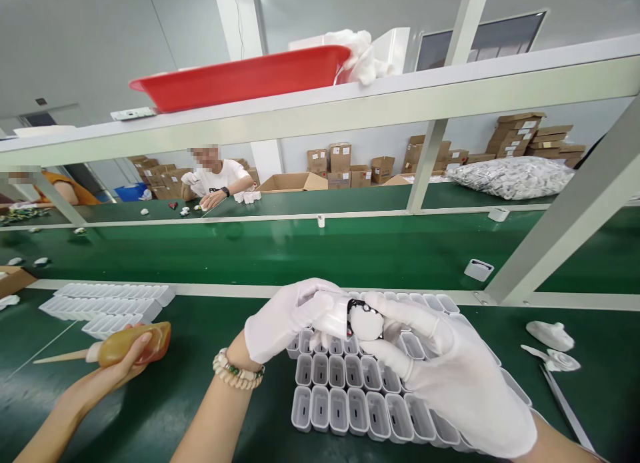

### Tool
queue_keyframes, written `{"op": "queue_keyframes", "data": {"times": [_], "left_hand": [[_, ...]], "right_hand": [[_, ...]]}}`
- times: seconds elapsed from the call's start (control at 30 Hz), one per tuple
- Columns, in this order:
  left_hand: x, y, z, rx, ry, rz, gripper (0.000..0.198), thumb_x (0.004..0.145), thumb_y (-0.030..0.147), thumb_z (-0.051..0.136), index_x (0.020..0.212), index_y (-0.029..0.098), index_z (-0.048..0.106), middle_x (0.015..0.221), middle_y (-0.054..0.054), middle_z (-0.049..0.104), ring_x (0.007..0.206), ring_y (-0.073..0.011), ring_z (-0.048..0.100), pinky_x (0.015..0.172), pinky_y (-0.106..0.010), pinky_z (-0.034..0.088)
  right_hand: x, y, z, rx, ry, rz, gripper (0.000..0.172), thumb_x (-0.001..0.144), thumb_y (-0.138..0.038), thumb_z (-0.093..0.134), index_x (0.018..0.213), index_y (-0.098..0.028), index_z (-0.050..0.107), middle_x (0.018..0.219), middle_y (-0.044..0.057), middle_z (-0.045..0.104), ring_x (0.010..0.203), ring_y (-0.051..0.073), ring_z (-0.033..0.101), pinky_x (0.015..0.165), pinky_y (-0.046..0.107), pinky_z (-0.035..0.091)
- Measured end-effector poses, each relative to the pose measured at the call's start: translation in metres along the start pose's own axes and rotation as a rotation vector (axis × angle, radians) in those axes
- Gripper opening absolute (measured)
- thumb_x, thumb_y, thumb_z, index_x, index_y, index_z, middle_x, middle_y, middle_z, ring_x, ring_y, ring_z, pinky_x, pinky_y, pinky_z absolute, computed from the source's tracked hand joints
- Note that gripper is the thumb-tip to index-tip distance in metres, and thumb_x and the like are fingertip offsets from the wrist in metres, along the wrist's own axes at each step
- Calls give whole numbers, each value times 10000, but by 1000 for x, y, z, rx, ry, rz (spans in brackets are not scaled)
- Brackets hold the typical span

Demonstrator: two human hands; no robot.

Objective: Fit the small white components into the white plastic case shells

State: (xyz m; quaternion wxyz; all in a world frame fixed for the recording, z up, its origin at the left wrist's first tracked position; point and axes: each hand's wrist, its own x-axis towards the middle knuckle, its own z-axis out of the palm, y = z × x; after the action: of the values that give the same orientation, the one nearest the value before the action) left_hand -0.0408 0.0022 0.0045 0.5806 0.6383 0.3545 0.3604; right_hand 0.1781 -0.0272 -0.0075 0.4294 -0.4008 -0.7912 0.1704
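Held part: we hold a small white case (336, 314) up between both gloved hands, just above the rows of cases and close to the near edge of the belt.
Piece at its mouth: a round black-and-white piece (365, 320) sits against the open end of the white case; we cannot tell how far in it goes.
Left hand: our left hand (285, 319), in a white glove, is closed around the white case, with its fingers curled over the top.
Right hand: our right hand (450, 376), also gloved, pinches the black-and-white piece between thumb and forefinger, and the other fingers spread loosely below.
Wrist: a bead bracelet (239, 371) circles our left wrist.
Rows of cases: empty white cases (350, 396) stand upright in tight rows under our hands on the green table (200, 389).
Other hand: at the left a bare hand (117, 369) of a co-worker grips an amber squeeze bottle (133, 343) with a long nozzle.
Left trays: more white cases in strips (107, 303) lie beyond the bottle.
Right side: white scraps (550, 336) lie on the table.
Belt: a loose white shell (479, 269) rests on the green belt (300, 249).
Far side: a person (220, 176) works across the belt, with cartons (340, 159) behind.
Shelf: a red tray (245, 76) sits overhead.
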Motion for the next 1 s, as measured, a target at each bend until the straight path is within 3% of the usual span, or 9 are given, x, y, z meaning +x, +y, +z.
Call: {"op": "queue_keyframes", "data": {"times": [0.27, 0.43, 0.6, 0.73, 1.0], "left_hand": [[-1, -1, 4, -21, 17, 26, 446, 893, 530, 597, 1053, 115, 637, 698, -40, 669, 515, -122, 587, 496, -218, 451], [0, -2, 6, -48, 3, 19, 462, 873, 550, 616, 1032, 116, 634, 675, -45, 669, 514, -128, 588, 489, -218, 451], [0, 0, 10, -41, 48, 14, 528, 852, 577, 626, 1081, 101, 630, 651, -41, 659, 490, -125, 571, 460, -214, 435], [1, -1, 11, -50, 31, 12, 521, 863, 567, 617, 1089, 97, 629, 637, -44, 655, 489, -126, 571, 459, -214, 437], [3, -7, 9, -99, 5, 6, 546, 847, 590, 630, 1101, 107, 634, 695, -59, 662, 515, -128, 580, 474, -220, 453]], "right_hand": [[3, -2, -3, -89, -1, -48, 386, 840, -210, 646, 1202, -335, 688, 1042, 7, 778, 895, 246, 755, 602, 291, 658], [2, -1, 0, -64, 41, -78, 429, 851, -202, 637, 1241, -380, 639, 961, -32, 786, 784, 201, 762, 583, 266, 653], [2, -2, 2, -17, 14, -53, 309, 860, -211, 634, 1131, -351, 681, 987, -23, 781, 838, 205, 759, 575, 246, 643], [4, -1, 2, 39, -37, -31, 243, 879, -201, 600, 1072, -316, 692, 987, -14, 772, 854, 200, 751, 601, 249, 639], [6, 2, 4, 37, -66, -99, 314, 834, -141, 654, 1106, -294, 687, 944, -2, 772, 819, 196, 739, 678, 271, 630]]}}
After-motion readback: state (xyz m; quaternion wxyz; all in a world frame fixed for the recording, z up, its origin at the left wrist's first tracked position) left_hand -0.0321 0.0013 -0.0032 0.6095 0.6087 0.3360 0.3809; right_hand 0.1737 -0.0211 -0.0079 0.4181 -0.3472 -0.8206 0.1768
